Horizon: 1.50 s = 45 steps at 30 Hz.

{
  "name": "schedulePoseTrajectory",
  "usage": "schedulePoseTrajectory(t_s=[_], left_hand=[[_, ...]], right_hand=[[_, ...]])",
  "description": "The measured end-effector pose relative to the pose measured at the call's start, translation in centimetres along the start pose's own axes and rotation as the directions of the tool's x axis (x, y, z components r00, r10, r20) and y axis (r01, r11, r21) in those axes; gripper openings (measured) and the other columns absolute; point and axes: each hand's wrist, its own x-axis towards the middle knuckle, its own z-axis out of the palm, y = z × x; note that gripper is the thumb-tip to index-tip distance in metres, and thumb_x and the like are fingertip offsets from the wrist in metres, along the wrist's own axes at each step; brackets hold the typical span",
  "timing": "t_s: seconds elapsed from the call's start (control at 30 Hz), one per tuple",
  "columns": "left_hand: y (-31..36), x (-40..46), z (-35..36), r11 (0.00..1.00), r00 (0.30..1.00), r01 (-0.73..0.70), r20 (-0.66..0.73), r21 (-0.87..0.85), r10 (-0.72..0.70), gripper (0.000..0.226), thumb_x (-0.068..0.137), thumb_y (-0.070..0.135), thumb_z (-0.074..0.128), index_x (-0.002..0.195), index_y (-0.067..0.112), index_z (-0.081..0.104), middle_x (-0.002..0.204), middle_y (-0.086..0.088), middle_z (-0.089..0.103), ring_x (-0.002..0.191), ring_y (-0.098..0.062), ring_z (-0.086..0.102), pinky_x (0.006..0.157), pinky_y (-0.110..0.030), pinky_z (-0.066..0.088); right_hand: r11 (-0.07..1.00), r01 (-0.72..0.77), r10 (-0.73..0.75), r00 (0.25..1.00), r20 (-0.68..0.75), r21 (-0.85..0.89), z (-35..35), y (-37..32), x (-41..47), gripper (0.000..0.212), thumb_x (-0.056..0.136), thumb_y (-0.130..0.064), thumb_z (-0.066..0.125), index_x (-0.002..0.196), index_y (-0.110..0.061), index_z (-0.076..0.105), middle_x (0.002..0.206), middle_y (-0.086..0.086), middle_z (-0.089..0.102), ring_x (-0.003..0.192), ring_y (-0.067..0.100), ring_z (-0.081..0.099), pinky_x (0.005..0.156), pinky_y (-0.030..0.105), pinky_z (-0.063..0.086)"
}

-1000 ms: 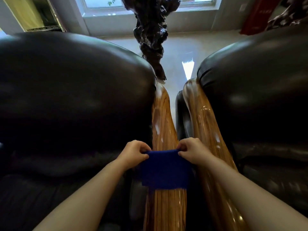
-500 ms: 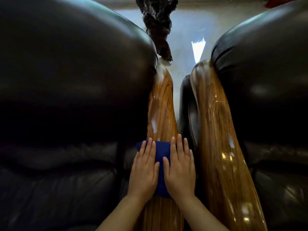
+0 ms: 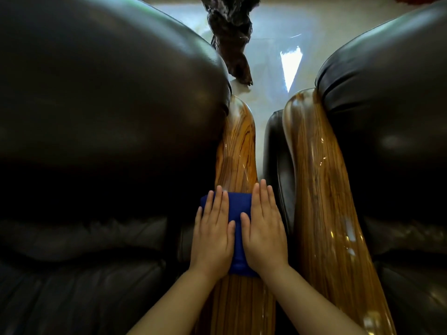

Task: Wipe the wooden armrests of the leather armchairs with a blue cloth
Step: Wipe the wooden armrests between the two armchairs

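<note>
— Glossy pale floor [image 3: 271, 68] over there, window glare on it, and two dark leather armchairs side by side: the left armchair [image 3: 101, 117] and the right armchair [image 3: 387, 131], with a dark carved piece [image 3: 229, 32] standing beyond them.

— What's different from a second ago?

— The blue cloth [image 3: 238, 213] was stretched between pinching fingers then. Now it lies on the left chair's wooden armrest [image 3: 238, 146], pinned under both palms. I'd say the wiping stroke has properly started.

— And the hands?

— The left hand [image 3: 214, 235] and right hand [image 3: 264, 228] lie flat, side by side, thumbs nearly meeting over the cloth. Fingers are straight and close together, pressing down, not curled round anything. A strip of cloth shows between them and just past the left fingertips.

— Much left?

— Bare shiny wood runs on ahead of the fingertips, and the other armrest [image 3: 324, 213], to the right of the right hand's fingers, looks untouched. Early days, I reckon.
</note>
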Motion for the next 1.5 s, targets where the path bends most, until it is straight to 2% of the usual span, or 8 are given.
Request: schedulePoseTrajectory(t_s=[0.17, 0.3, 0.43, 0.73, 0.93, 1.1, 1.23, 1.5], left_hand=[[-0.5, 5.2, -0.2, 0.999, 0.999, -0.018, -0.029, 0.034, 0.019, 0.054, 0.09, 0.043, 0.004, 0.136, 0.03, -0.02, 0.147, 0.016, -0.026, 0.137, 0.001, -0.025, 0.116, -0.028, -0.005], [0.2, 6.4, -1.1, 0.999, 0.995, 0.006, -0.1, 0.043, -0.002, 0.057, 0.095, 0.036, 0.015, 0.137, 0.026, -0.022, 0.148, 0.011, -0.027, 0.139, -0.004, -0.023, 0.119, -0.031, -0.003], [-0.2, 3.5, -1.0, 0.998, 0.997, -0.067, -0.031, -0.013, 0.067, 0.054, 0.09, 0.042, 0.006, 0.136, 0.033, -0.022, 0.148, 0.017, -0.028, 0.137, 0.002, -0.026, 0.117, -0.027, -0.007], [-0.3, 8.9, -2.0, 0.983, 0.992, -0.116, 0.066, 0.144, 0.107, 0.057, 0.097, 0.033, 0.017, 0.133, 0.028, -0.028, 0.137, 0.015, -0.041, 0.131, -0.002, -0.035, 0.113, -0.026, -0.012], [0.3, 12.5, -3.1, 0.984, 0.995, -0.091, 0.055, 0.15, 0.084, 0.059, 0.098, 0.031, 0.026, 0.145, 0.021, -0.008, 0.157, 0.002, -0.009, 0.143, -0.009, -0.007, 0.114, -0.027, 0.006], [0.9, 14.1, -4.4, 0.95, 0.984, -0.122, 0.159, 0.287, 0.078, 0.063, 0.096, 0.03, 0.034, 0.146, 0.013, 0.0, 0.158, -0.005, -0.003, 0.145, -0.018, 0.0, 0.116, -0.032, 0.012], [1.1, 15.1, -4.9, 0.962, 0.972, -0.119, 0.227, 0.246, 0.062, 0.065, 0.095, 0.027, 0.038, 0.146, 0.015, 0.001, 0.158, -0.003, -0.005, 0.145, -0.018, -0.003, 0.116, -0.032, 0.01], [2.0, 13.4, -5.6, 0.973, 0.987, -0.136, 0.106, 0.184, 0.118, 0.06, 0.089, 0.017, 0.055, 0.142, 0.017, 0.029, 0.153, -0.001, 0.027, 0.139, -0.018, 0.024, 0.113, -0.03, 0.021]], right_hand=[[1.0, -0.025, 0.025, 1.0, 0.019, 0.018, 0.2, 0.2, 5.1, 0.059, 0.093, -0.045, 0.014, 0.14, -0.025, -0.016, 0.154, -0.008, -0.014, 0.142, 0.006, -0.011, 0.118, 0.035, 0.008], [0.984, -0.081, 0.08, 0.997, -0.01, -0.159, -0.7, -0.4, 6.8, 0.06, 0.094, -0.045, 0.015, 0.143, -0.025, -0.013, 0.156, -0.002, -0.015, 0.143, 0.014, -0.013, 0.117, 0.048, 0.003], [0.999, -0.037, 0.038, 0.999, -0.022, 0.038, -0.5, -1.2, 4.3, 0.055, 0.095, -0.043, 0.016, 0.14, -0.033, -0.012, 0.153, -0.009, -0.012, 0.142, 0.009, -0.011, 0.116, 0.039, 0.005], [0.994, -0.041, 0.037, 0.998, 0.044, 0.101, 0.0, -0.2, 8.9, 0.056, 0.098, -0.032, 0.024, 0.137, -0.028, -0.017, 0.155, -0.005, -0.013, 0.141, 0.007, -0.013, 0.112, 0.028, 0.004], [0.995, -0.05, 0.039, 0.991, 0.126, 0.083, -0.5, -0.2, 12.9, 0.055, 0.098, -0.032, 0.024, 0.146, -0.024, -0.002, 0.158, -0.001, -0.006, 0.144, 0.015, -0.006, 0.117, 0.038, 0.01], [0.968, -0.034, -0.039, 0.958, 0.284, 0.249, -2.6, 1.9, 13.6, 0.064, 0.095, -0.024, 0.042, 0.146, -0.025, 0.005, 0.158, 0.0, -0.002, 0.144, 0.015, -0.003, 0.112, 0.027, 0.001], [0.952, -0.055, -0.043, 0.95, 0.311, 0.301, -2.8, 2.2, 13.8, 0.066, 0.094, -0.022, 0.046, 0.146, -0.025, 0.006, 0.158, 0.0, 0.003, 0.143, 0.013, 0.003, 0.113, 0.027, 0.006], [0.947, -0.016, -0.063, 0.97, 0.236, 0.321, -3.2, 3.1, 12.3, 0.06, 0.089, -0.025, 0.055, 0.143, -0.027, 0.027, 0.152, 0.0, 0.029, 0.138, 0.013, 0.025, 0.105, 0.022, 0.017]])
